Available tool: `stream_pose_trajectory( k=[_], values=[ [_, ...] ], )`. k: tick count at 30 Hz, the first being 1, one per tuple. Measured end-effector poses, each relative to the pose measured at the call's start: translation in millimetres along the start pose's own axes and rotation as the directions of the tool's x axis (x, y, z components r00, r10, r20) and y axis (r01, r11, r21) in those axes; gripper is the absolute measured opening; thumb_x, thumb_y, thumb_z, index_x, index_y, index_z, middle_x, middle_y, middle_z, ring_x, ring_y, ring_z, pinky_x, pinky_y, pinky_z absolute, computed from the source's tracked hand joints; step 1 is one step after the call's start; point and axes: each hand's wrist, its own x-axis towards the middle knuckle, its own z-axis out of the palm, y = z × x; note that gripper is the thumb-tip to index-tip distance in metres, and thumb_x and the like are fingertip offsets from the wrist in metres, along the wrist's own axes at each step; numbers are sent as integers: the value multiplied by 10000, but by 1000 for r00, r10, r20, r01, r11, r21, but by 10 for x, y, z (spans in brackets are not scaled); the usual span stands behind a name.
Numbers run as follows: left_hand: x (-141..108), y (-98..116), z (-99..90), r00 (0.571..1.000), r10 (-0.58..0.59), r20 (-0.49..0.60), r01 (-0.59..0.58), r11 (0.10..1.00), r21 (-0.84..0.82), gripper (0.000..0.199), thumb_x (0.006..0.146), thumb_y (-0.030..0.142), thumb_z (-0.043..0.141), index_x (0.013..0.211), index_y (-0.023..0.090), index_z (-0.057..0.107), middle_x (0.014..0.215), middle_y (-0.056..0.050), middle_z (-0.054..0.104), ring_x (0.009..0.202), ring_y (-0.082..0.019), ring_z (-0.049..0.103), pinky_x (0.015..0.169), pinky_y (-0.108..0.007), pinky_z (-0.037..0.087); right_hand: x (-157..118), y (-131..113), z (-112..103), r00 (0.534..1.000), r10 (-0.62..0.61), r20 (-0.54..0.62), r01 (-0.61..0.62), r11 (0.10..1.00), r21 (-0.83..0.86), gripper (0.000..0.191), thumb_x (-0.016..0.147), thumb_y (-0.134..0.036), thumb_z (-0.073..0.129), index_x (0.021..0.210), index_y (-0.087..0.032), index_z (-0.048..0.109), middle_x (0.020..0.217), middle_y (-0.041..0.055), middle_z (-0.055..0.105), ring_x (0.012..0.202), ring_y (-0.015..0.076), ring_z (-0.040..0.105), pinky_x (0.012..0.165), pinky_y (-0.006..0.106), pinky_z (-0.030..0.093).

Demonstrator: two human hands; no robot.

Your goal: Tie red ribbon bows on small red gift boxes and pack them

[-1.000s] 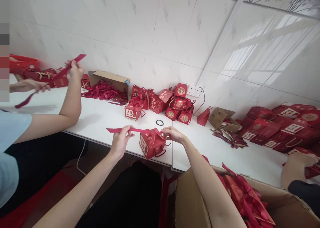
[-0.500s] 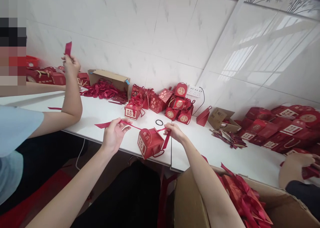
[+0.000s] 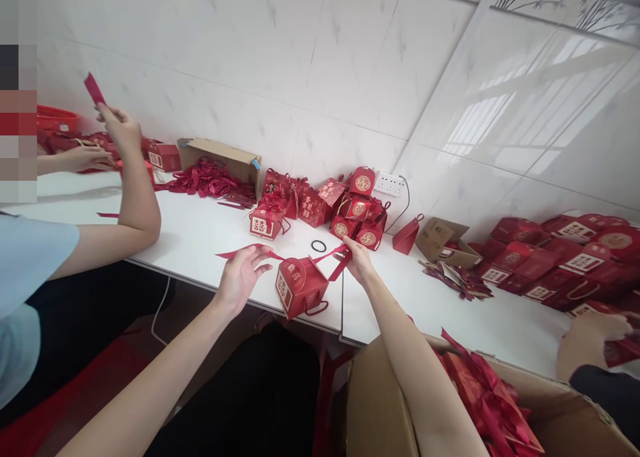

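Observation:
A red gift box [image 3: 303, 287] with gold-and-white characters and a cord handle sits at the table's front edge, between my hands. A dark red ribbon [image 3: 325, 255] runs across the box top, one end to each side. My left hand [image 3: 243, 277] pinches the ribbon's left part between thumb and forefinger, the other fingers loosely curled. On the right, my right hand [image 3: 357, 262] is closed on the other part, its tail hanging below the fingers. Behind the box lies a black ring [image 3: 319, 245], and a finished-looking box with a ribbon bow [image 3: 267, 222] stands further back.
Red boxes [image 3: 360, 207] are stacked by the wall near a power strip [image 3: 390, 183]. Loose ribbons [image 3: 207, 177] spill from a carton at the left. A large carton [image 3: 383, 390] stands below my right arm. Co-workers' hands [image 3: 120, 130] work at both sides; more boxes [image 3: 545, 257] are piled right.
My left hand has moved right, closer to the box, and my right hand slightly up and right, both keeping the ribbon. The co-worker's raised hand at the left has shifted left.

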Motion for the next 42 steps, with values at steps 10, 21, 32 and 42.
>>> stream_pose_trajectory(
  k=[10,21,32,42],
  values=[
    [78,1,76,994,105,22,-107,990,95,189,557,236,727,704,153,642,775,-29,614,785,-150,564,682,-264,440,-139,-211,242,997,-27,72,12,978,211,355,506,-391,799,618,-189,530,619,-25,536,644,134,552,685,321,501],
    [329,56,527,941,247,233,-299,927,226,196,626,275,692,766,159,619,742,-21,627,702,-146,594,720,-285,447,-373,-276,663,933,-123,339,76,986,150,376,538,-420,773,562,-181,483,610,-20,496,581,113,501,665,321,489],
    [491,182,670,979,138,149,-137,990,-21,202,543,172,697,736,145,643,697,-3,599,601,-88,525,581,-234,406,-373,-297,686,949,-170,266,111,969,222,365,536,-371,773,565,-187,460,591,-27,484,576,106,482,621,302,480],
    [511,291,803,946,216,241,-217,976,-20,119,584,158,643,702,148,642,671,-1,570,557,-84,490,540,-239,368,-343,-153,696,953,-118,278,135,990,-43,363,596,-418,728,572,-195,443,435,-68,424,408,68,394,467,235,357]
  ],
)
